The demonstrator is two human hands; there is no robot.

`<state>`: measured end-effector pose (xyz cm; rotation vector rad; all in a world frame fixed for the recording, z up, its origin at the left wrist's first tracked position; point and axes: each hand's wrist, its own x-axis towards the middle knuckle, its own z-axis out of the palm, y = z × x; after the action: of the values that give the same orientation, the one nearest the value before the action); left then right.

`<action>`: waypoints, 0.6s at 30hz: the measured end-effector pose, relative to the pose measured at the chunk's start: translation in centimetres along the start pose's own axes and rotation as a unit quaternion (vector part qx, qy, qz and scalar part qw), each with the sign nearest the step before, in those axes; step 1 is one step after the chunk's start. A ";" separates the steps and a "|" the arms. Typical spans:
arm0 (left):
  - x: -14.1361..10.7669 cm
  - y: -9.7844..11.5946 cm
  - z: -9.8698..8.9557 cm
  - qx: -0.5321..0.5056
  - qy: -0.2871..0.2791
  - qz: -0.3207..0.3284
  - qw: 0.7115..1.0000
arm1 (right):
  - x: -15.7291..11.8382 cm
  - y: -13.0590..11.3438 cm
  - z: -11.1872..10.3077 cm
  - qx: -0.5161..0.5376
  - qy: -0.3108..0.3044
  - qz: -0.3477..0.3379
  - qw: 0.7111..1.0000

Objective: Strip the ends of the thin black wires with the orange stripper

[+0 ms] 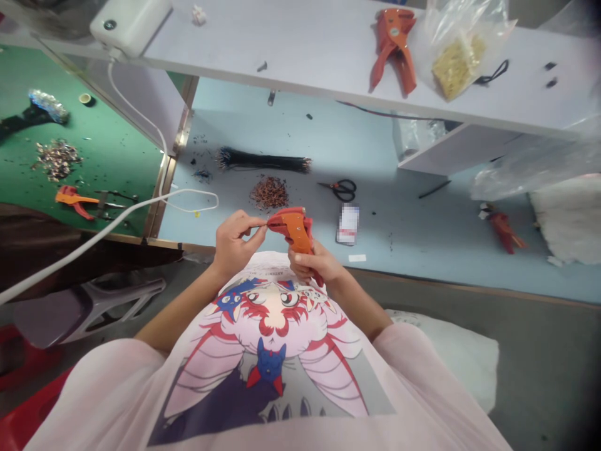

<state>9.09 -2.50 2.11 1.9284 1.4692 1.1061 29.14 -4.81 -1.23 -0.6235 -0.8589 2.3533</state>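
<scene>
Pink T-shirt (263,382) with a big printed cartoon cat face covers the person's chest and fills the bottom of the head view. Just above it, the two hands work over the near edge of a pale blue counter (422,263). The right hand (312,263) is clenched around the handles of an orange wire stripper (295,230), and this tool stands tilted, with its head pointing up and forward, away from the chest. The left hand (232,241) is closed in a pinch, thumb and fingers pressed together, and its fingertips (258,222) come just beside the head of the tool. If a thin wire sits inside this pinch is too small to tell.

On the counter ahead of the hands lie a long bundle of black wires (263,160), a heap of small copper-brown wire pieces (269,193), black-handled scissors (345,190) and a white packet (347,223) with blurred print. Further right there is a red tool (502,230) near a white fluffy cloth (570,219). A white cable (117,219) runs over the left part of the counter edge. Above the counter, a white shelf (282,62) carries a second orange wire stripper (393,50) beside a clear plastic bag (457,56) of small yellow parts. To the left, a green counter (107,138) holds a pile of metal scraps (56,160) and another orange tool (75,199).
</scene>
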 end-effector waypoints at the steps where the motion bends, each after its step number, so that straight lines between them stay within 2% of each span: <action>1: 0.1 0.0 0.0 -0.003 0.003 -0.004 1.000 | 0.1 0.0 -0.1 -0.007 -0.006 -0.008 1.000; 5: 0.6 -0.2 -0.5 -0.014 0.042 -0.023 0.999 | -0.1 -0.5 -0.9 -0.012 0.016 -0.031 0.999; 7: 0.6 -0.3 -0.9 -0.024 0.058 -0.038 0.997 | -0.5 -1.0 -1.5 -0.018 0.051 -0.045 0.998; 9: 0.6 -0.4 -1.1 -0.033 0.064 -0.050 0.996 | -0.8 -1.4 -2.3 -0.068 0.100 -0.043 0.992; 11: 0.5 -0.4 -1.1 -0.043 0.064 -0.060 0.995 | -0.7 -1.4 -2.9 -0.171 0.174 -0.021 0.970; 14: 0.4 -0.3 -0.9 -0.056 0.060 -0.076 0.994 | -0.4 -0.9 -3.5 -0.312 0.276 0.005 0.909; 16: 0.4 -0.2 -0.7 -0.060 0.058 -0.087 0.993 | -0.2 -0.7 -3.5 -0.332 0.293 -0.012 0.897; 18: 0.4 -0.2 -0.5 -0.060 0.058 -0.095 0.992 | -0.3 -0.8 -3.3 -0.314 0.270 -0.067 0.908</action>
<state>8.57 -2.12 2.35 1.6297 1.5721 1.2056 31.59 -3.09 -2.87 -1.3449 -1.3289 1.6111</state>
